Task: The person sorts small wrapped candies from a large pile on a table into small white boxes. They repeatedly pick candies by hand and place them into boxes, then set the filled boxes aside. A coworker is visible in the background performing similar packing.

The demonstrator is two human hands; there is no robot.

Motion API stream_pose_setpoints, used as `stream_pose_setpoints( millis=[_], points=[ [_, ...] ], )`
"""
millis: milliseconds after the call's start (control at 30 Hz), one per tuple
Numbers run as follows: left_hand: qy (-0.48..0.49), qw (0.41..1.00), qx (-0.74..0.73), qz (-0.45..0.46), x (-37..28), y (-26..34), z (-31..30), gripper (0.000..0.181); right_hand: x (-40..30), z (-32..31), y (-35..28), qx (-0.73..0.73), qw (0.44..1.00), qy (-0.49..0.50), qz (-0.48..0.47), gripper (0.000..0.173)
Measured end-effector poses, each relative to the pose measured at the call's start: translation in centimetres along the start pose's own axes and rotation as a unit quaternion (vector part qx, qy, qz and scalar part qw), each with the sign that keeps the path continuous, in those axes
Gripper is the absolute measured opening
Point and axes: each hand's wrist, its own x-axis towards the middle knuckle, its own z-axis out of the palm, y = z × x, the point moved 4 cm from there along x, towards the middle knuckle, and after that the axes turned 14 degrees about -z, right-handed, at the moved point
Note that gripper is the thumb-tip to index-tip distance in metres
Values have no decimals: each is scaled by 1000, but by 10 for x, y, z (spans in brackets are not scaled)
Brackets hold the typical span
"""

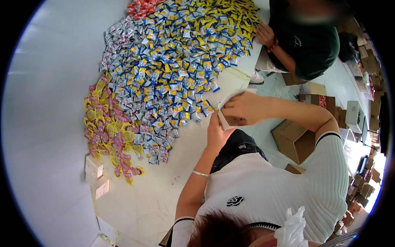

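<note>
My left hand (216,132) grips the near left side of a small white carton (227,124), which is tilted at the table edge above my lap. My right hand (245,108) is over the carton's opening with its fingers bent down into it. Whether those fingers hold anything is hidden. Small reddish items (238,120) show dimly inside the carton. Just left of the carton is the edge of a broad heap of blue, white and yellow wrapped sweets (185,115) spread on the white table (154,197).
Pink and yellow packets (108,129), yellow and black packets (228,18) and red wrapped sweets (142,9) adjoin the heap. Two small cartons (97,177) stand at far left. A co-worker's hand (265,34) touches the heap's right edge. An open cardboard box (294,139) lies on the floor.
</note>
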Motion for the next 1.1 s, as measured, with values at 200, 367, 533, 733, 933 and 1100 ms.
stream_pose_setpoints(
  millis=[200,367,533,733,933,1100],
  points=[
    [1,998,-64,-14,21,-8,12,67,-11,-14,16,-1,990,77,118,36],
    [69,989,-130,-9,49,-12,25,65,-23,-24,25,-27,980,187,59,18],
    [101,994,-30,18,74,-8,37,71,-46,7,65,-115,979,131,106,17],
    [204,971,80,91,24,-26,-42,61,-80,28,157,-135,962,205,122,21],
    [418,860,287,-61,-113,-133,-194,56,-17,5,90,-221,946,217,99,45],
    [315,845,411,-132,-104,-141,-201,63,127,120,33,-127,983,132,-22,47]
  ],
)
